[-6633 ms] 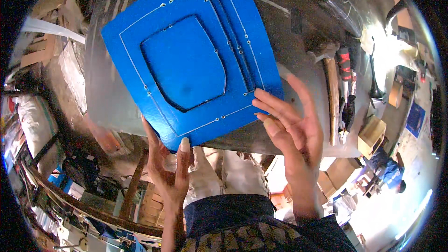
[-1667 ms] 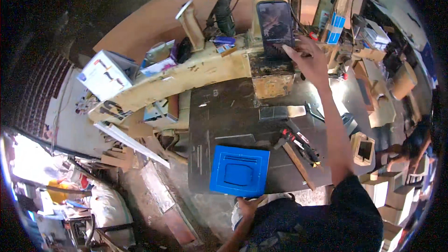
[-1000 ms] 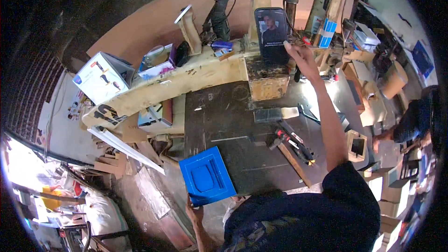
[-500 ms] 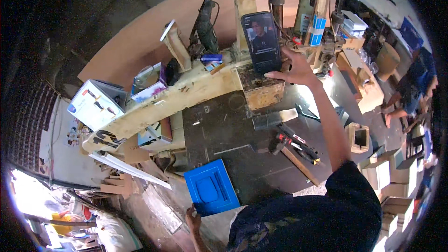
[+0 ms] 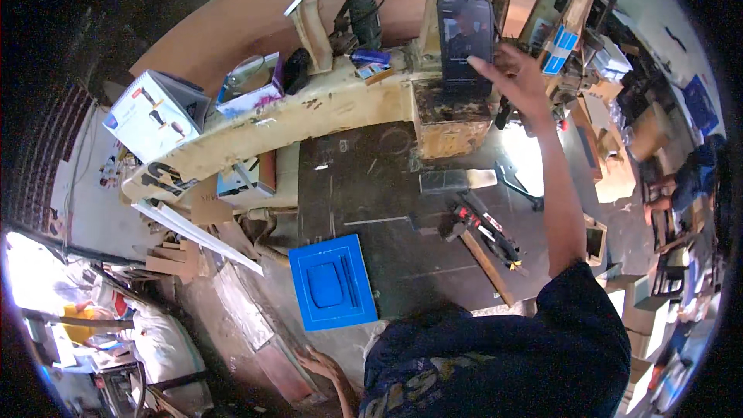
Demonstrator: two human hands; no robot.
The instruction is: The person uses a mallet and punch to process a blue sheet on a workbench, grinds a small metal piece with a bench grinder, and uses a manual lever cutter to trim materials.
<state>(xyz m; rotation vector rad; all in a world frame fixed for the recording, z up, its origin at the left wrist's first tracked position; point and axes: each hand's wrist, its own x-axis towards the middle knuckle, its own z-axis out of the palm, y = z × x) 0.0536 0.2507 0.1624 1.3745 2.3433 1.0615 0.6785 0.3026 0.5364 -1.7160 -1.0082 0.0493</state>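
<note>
A dark smartphone (image 5: 464,46) leans upright on a worn wooden block (image 5: 453,125), a person's picture dim on its screen. My right hand (image 5: 522,85) reaches up to the phone from the right. Its thumb lies over the lower right of the screen, and the other fingers are spread beyond the right edge, not wrapped round the phone. Low in the view, my left hand (image 5: 319,364) is open with nothing in it, just below a blue square board (image 5: 361,279). That board has a rounded outline and narrow slots on its face, and rests at the table's near left edge.
On the dark tabletop (image 5: 356,170) lie a hammer (image 5: 487,267), pliers (image 5: 503,248) and a brush (image 5: 457,179). A yellowish beam (image 5: 309,120) crosses behind, carrying a desk calendar (image 5: 155,120) and an open box (image 5: 251,85). Cardboard boxes (image 5: 607,147) stand at right.
My right thumb has moved from the phone's base onto its screen, which looks dimmer. My left hand has come away from the blue board's corner, fingers opened. The whole view has shifted.
</note>
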